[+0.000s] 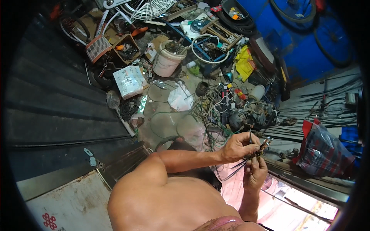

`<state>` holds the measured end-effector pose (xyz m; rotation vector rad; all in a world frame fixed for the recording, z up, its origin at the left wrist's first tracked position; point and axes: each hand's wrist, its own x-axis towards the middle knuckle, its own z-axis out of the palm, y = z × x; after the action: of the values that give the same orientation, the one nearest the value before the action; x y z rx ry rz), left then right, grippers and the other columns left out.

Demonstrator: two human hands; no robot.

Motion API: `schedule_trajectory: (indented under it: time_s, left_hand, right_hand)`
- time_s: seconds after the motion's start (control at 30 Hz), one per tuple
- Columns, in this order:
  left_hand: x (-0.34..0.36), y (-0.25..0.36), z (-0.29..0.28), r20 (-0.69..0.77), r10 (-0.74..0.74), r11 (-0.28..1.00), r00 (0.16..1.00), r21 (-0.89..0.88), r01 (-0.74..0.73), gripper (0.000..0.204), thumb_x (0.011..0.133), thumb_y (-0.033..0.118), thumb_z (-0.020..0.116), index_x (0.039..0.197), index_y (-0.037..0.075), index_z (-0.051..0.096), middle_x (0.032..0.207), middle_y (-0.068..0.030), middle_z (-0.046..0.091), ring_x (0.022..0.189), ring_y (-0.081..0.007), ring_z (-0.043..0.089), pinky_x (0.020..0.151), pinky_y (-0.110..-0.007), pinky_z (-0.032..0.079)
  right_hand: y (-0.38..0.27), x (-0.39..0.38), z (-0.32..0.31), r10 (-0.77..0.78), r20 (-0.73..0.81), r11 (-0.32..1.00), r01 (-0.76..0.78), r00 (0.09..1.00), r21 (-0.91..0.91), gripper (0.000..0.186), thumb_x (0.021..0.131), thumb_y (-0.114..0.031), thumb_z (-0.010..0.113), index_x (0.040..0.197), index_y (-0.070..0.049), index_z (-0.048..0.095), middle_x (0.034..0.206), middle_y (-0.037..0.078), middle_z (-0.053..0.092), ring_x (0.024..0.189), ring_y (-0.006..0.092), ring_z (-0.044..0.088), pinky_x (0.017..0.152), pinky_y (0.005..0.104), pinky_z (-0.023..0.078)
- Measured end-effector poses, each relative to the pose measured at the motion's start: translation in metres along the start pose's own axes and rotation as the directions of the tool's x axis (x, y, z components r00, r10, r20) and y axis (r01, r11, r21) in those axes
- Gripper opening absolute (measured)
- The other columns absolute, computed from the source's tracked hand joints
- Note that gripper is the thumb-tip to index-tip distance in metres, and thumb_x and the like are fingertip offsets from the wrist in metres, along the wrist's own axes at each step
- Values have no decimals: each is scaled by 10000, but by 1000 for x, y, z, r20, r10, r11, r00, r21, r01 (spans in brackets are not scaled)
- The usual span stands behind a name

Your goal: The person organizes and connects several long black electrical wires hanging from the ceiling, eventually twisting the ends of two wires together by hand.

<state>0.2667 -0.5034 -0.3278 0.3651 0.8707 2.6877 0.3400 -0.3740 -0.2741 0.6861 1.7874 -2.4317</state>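
Note:
My left hand [239, 148] reaches across from the left with its fingers pinched together. A thin dark strip [251, 137] sticks up at its fingertips; its kind is too small to tell. Just below, my right hand [255, 172] is closed with thumb and fingertips on a small metal part with dark wires [265, 144], which has silvery and brass-coloured pieces at its upper end. Both hands meet at this part. Dark wires [238, 166] trail from it down to the left. The fingers cover much of what is held.
A checked bag in clear plastic [325, 152] sits right of my hands, by a dark metal ledge [308, 183]. Beyond them lies a tangle of cables [210, 106]. Farther off are a white bucket [168, 59], a white box [129, 81] and a wheel rim [210, 49].

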Motion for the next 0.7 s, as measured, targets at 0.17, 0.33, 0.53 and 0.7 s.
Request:
schedule_trajectory:
  time_s: [0.17, 0.33, 0.53, 0.7]
  left_hand:
    - [-5, -20, 2, -70, -12, 996, 997, -87, 5, 91, 926, -5, 663, 980, 21, 595, 1088, -72, 632, 959, -126, 613, 897, -284, 511]
    - [-3, -17, 9, -14, 162, 961, 987, 227, -155, 70, 923, 9, 639, 949, 27, 576, 1097, -101, 613, 931, -150, 599, 822, -295, 504]
    - [-4, -15, 5, 190, 363, 721, 912, 563, -404, 94, 892, 32, 657, 959, 18, 593, 1147, -147, 612, 927, -239, 615, 784, -327, 506]
    - [-20, -11, 6, 221, 321, 645, 921, 661, -384, 106, 881, 41, 691, 930, 13, 601, 1218, -191, 584, 1028, -296, 615, 816, -354, 507]
  right_hand:
    - [9, 9, -11, -85, -43, 996, 85, 995, -2, 143, 966, -76, 641, 1064, 27, 652, 783, 25, 627, 599, 58, 521, 520, 177, 402]
    - [3, 15, -13, -119, -16, 991, 118, 993, -70, 147, 968, -96, 647, 1022, 40, 666, 774, 18, 627, 608, 57, 522, 539, 186, 407]
    - [10, 14, -26, -107, 37, 988, 110, 994, -110, 188, 964, -150, 670, 1032, 24, 652, 783, 21, 644, 600, 84, 547, 561, 216, 449]
    - [21, 11, -32, -78, 27, 996, 79, 997, -36, 183, 969, -125, 656, 1079, 20, 641, 891, 39, 663, 715, 109, 617, 649, 240, 516]
